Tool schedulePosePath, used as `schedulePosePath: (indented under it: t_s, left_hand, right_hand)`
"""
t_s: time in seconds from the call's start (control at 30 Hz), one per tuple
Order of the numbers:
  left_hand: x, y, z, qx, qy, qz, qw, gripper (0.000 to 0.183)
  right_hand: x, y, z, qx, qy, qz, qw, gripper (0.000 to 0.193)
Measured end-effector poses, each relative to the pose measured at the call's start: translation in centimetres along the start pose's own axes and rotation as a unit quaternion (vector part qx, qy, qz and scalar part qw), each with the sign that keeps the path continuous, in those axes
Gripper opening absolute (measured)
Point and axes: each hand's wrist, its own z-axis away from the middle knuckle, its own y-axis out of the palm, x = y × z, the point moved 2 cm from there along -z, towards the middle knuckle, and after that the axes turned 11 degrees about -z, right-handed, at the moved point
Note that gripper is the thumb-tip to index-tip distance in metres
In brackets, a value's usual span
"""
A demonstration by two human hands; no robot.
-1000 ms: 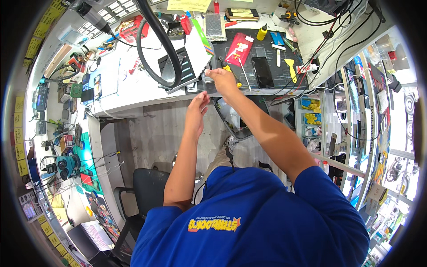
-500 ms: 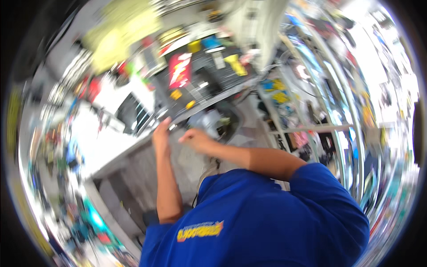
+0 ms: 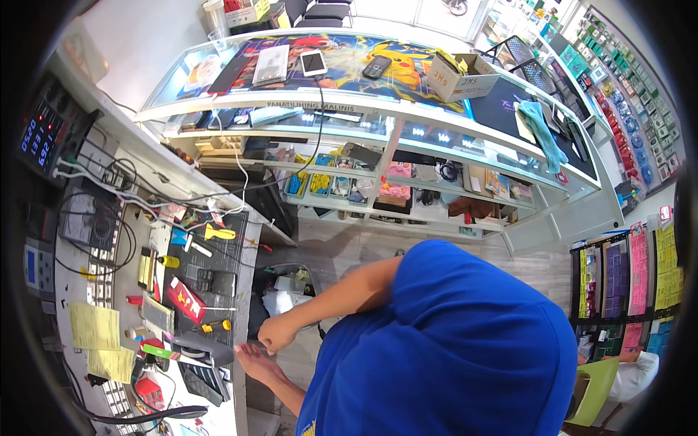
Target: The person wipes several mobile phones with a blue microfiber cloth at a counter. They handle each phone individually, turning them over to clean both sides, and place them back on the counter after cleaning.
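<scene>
My right hand (image 3: 279, 333) is curled into a fist, just off the edge of the workbench (image 3: 244, 291). Whether anything is inside its fingers is hidden. Close below it is my left hand (image 3: 257, 363), palm up, fingers apart and nothing visible on it; its fingertips reach toward the bench edge. On the bench near my hands lie a dark grey rounded object (image 3: 200, 346), a dark tablet-like device (image 3: 203, 383) and a yellow-and-black small tool (image 3: 217, 326). Farther along the dark work mat (image 3: 218, 251) is a red box (image 3: 185, 299).
An open bin (image 3: 294, 276) stands beside the bench. Ahead runs a glass display counter (image 3: 407, 142) carrying a white phone (image 3: 313, 64), a keypad phone (image 3: 376, 67) and a cardboard box (image 3: 465, 80). A power supply (image 3: 43, 134) with loose cables is at left. A person's sleeve (image 3: 634, 378) shows at right.
My view and body have turned toward the right, so the bench now lies at the left and the glass counter ahead. Both hands stay close together; the left remains open, the right closed.
</scene>
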Motion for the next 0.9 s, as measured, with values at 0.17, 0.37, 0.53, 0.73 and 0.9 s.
schedulePosePath:
  t_s: [0.17, 0.37, 0.53, 0.73, 0.9]
  left_hand:
    - [-8.0, 15.5, 5.6, 0.329, 0.12, 0.179, 0.919, 0.054]
    - [-16.4, 40.0, 20.0, 0.543, 0.234, 0.154, 0.792, 0.031]
    - [-16.7, 54.2, 27.4, 0.637, 0.362, 0.014, 0.681, 0.02]
    - [-15.5, 63.5, 30.1, 0.574, 0.533, -0.193, 0.591, 0.022]
    - [-15.1, 67.2, 31.3, 0.529, 0.576, -0.278, 0.558, 0.026]
  right_hand:
    - [6.9, -12.7, 18.9, -0.221, -0.035, -0.1, 0.969, 0.041]
    - [12.5, -23.9, 43.4, -0.488, 0.005, -0.011, 0.873, 0.035]
    - [11.7, -29.0, 56.6, -0.624, 0.122, 0.055, 0.77, 0.036]
    - [7.4, -33.2, 62.0, -0.646, 0.168, 0.174, 0.724, 0.035]
    - [4.4, -34.9, 63.1, -0.64, 0.185, 0.23, 0.71, 0.031]
